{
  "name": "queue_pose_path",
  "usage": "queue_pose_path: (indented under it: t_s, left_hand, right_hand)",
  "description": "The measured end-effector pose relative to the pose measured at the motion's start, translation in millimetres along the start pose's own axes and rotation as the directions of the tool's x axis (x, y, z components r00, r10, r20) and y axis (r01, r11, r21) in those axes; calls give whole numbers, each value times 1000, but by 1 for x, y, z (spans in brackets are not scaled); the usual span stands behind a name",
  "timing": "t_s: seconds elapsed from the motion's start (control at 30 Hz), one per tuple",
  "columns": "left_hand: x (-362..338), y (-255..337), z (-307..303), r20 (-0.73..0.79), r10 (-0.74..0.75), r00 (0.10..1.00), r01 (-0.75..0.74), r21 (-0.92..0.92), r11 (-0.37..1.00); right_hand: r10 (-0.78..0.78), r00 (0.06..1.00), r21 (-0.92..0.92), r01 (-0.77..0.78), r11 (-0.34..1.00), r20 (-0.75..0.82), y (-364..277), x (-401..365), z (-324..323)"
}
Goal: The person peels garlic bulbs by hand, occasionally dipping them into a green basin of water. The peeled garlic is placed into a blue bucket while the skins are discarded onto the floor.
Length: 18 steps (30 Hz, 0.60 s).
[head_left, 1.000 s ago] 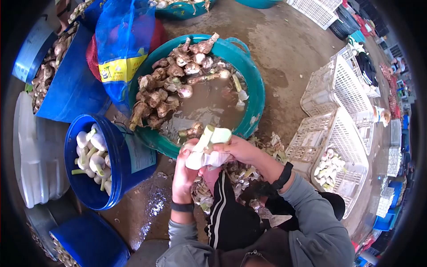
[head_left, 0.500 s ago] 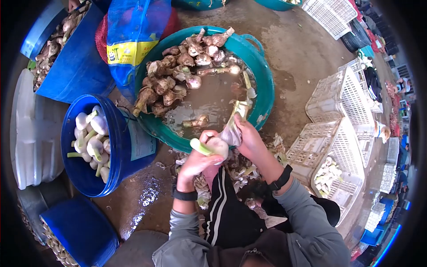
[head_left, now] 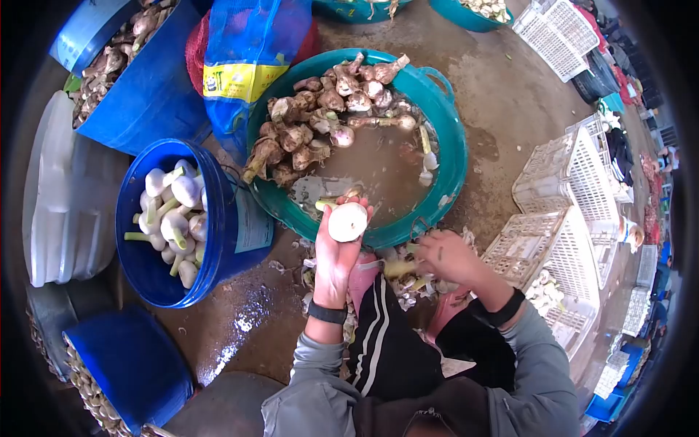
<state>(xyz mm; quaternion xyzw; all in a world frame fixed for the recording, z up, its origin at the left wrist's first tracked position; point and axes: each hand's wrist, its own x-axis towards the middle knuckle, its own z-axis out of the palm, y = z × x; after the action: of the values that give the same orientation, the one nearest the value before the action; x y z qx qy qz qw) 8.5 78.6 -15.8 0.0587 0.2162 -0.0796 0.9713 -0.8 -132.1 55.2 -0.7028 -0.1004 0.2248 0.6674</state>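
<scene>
My left hand (head_left: 337, 255) is closed around a garlic bulb (head_left: 347, 222), whose pale, smooth root end faces up; its green stem points left. The bulb is over the near rim of the green tub (head_left: 457, 156). To the right and lower, my right hand (head_left: 450, 257) has its fingers loosely apart and bent downward. A blurred yellowish piece of garlic peel (head_left: 398, 268) is just left of those fingertips, above a litter of peelings (head_left: 408, 285) on the floor. Unpeeled, muddy garlic bulbs (head_left: 295, 137) are heaped in the tub's left and far side, beside brown water.
A blue bucket (head_left: 129, 251) of peeled garlic stands left. White plastic crates (head_left: 528, 237) stand right, one holding pale garlic pieces (head_left: 545, 291). A blue mesh bag (head_left: 247, 44) leans behind the tub. Blue barrels (head_left: 145, 109) with more garlic are at the far left.
My right hand has pulled the outer skin off the bulb and swung down right, the peel leaving its fingers. My left hand has turned the bulb root end up.
</scene>
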Motion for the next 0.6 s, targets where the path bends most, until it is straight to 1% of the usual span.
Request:
queue_pose_path:
  t_s: [0.03,0.07,0.1,0.13,0.17,0.2,0.23,0.27,0.3,0.33,0.37,0.4,0.43,0.47,0.5,0.53,0.57,0.6]
  left_hand:
    - [-2,0,5,8,-5,1000,5,2,1000]
    - [-8,-1,12,8,52,999,-53,140,989]
    - [-15,-1,22,19,108,994,-109,278,954]
    - [-24,7,38,84,242,967,-251,501,828]
    - [-34,24,60,203,490,848,-464,732,499]
    - [-39,54,75,458,592,663,-644,752,139]
    - [-53,86,99,600,584,547,-637,751,-174]
    - [-59,113,115,603,665,440,-636,732,-243]
    - [-52,158,104,710,647,280,-630,644,-434]
    - [-57,196,108,746,570,345,-345,665,-662]
    - [-65,217,117,747,509,428,-22,572,-820]
    - [-69,216,126,874,337,351,194,284,-939]
    - [-72,212,133,938,124,325,413,-23,-910]
    - [-75,198,135,937,163,310,378,36,-925]
    - [-70,175,131,903,326,280,132,300,-945]
    - [-65,149,123,831,478,284,-119,526,-842]
    - [-53,126,101,772,542,333,-346,635,-691]
    - [-50,103,105,734,397,551,-337,630,-699]
  right_hand:
    - [-54,999,-274,50,960,-5,-1,9,16]
    - [-100,995,-528,88,845,6,-3,17,30]
    - [-58,997,-449,34,893,-41,-16,29,45]
    - [-257,965,-514,243,823,45,-6,42,55]
    - [-321,936,-473,351,808,146,0,53,61]
    - [-284,921,-633,389,670,266,17,64,50]
    - [-218,900,-751,436,497,378,38,85,34]
    - [-322,901,-813,411,412,292,62,107,10]
    - [-431,876,-867,376,328,216,79,128,-22]
    - [-499,855,-884,336,326,141,82,149,-53]
    - [-505,863,-953,140,270,-17,95,172,-77]
    - [-458,884,-967,30,253,-93,96,192,-94]
    - [-407,898,-970,-78,232,-169,101,209,-108]
    - [-407,898,-968,-68,243,-165,114,226,-121]
    - [-458,866,-976,-144,162,-203,133,244,-129]
    - [-513,827,-973,-213,91,-229,154,259,-132]
    - [-415,860,-955,-276,112,-297,169,263,-130]
    - [-317,885,-932,-271,242,-340,175,265,-124]
